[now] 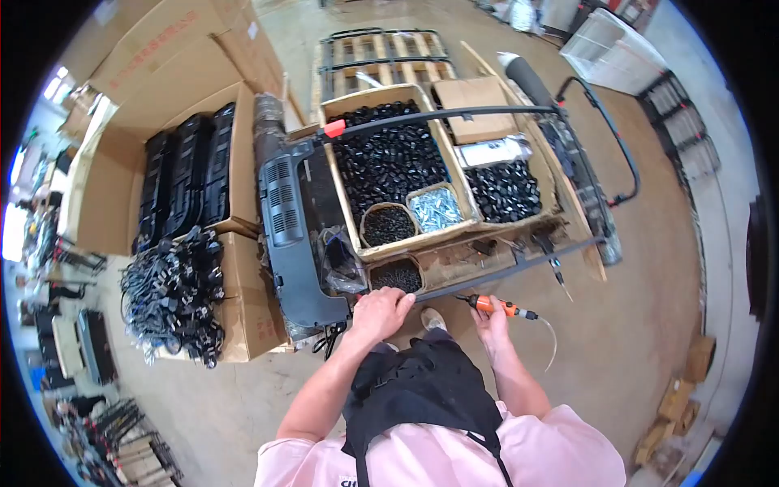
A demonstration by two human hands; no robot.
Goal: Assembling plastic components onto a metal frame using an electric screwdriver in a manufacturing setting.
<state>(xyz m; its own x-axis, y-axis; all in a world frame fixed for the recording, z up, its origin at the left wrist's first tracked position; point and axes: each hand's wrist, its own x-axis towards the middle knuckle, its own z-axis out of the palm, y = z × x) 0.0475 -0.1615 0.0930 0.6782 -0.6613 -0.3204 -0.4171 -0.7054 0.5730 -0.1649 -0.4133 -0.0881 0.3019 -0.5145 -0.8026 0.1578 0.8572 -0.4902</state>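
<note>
My left hand (380, 315) is closed over the near side rail of a dark grey metal frame (503, 274), close to its slatted plastic housing (288, 199). In my right hand (492, 326) is an orange electric screwdriver (497, 306), with its tip pointing left, near the rail. A thin cable trails from its back end. The frame lies across a workbench, around a cardboard box (357, 253) of black plastic parts (385, 158). Silver screws (436, 209) and small dark screws (388, 225) sit in small trays within that box. Another tray of dark screws (396, 276) stands nearer me.
Left of the bench, a large carton (97, 187) holds long black housings (188, 174). Bundled black cables (172, 296) are heaped on a lower carton (251, 304). Another screwdriver (556, 264) lies at the bench's right. Wooden pallets (385, 61) are behind; a clear bin (613, 49) stands far right.
</note>
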